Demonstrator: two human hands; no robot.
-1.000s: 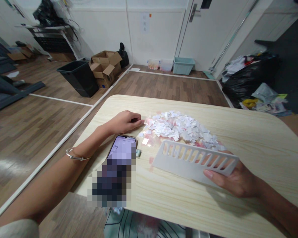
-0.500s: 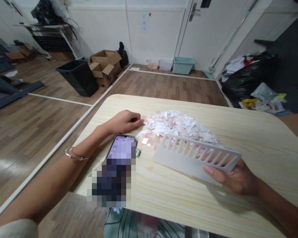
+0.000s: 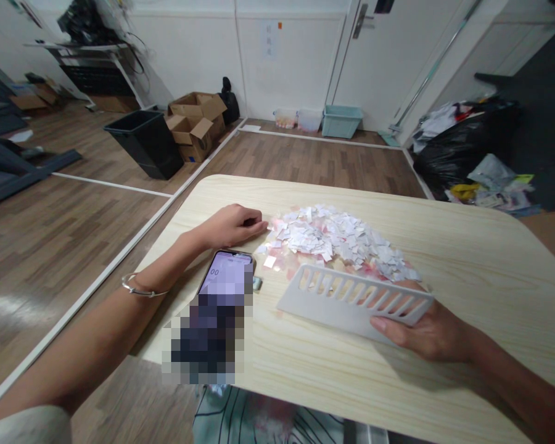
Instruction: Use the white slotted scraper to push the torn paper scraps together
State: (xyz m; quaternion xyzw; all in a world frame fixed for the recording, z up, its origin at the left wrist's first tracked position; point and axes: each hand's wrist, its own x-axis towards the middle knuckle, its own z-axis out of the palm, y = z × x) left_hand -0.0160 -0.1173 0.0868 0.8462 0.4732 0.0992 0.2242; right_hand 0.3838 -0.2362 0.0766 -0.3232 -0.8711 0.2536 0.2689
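Note:
A pile of small white and pink paper scraps (image 3: 333, 240) lies in the middle of a light wooden table (image 3: 467, 246). My right hand (image 3: 425, 333) grips one end of a white slotted plastic panel (image 3: 346, 299), held on edge just in front of the pile. My left hand (image 3: 234, 225) rests on the table at the pile's left edge, fingers curled and one finger pointing at the scraps. A phone (image 3: 224, 290) lies by my left forearm, which wears a thin bracelet (image 3: 139, 288).
A black bin (image 3: 150, 145) and open cardboard boxes (image 3: 197, 123) stand on the wooden floor at the back left. Black rubbish bags with papers (image 3: 467, 145) lie at the right. A teal tub (image 3: 341, 121) stands by the white door.
My right hand has drawn the slotted panel slightly left and towards me, away from the pile's near edge. My left hand has stayed still.

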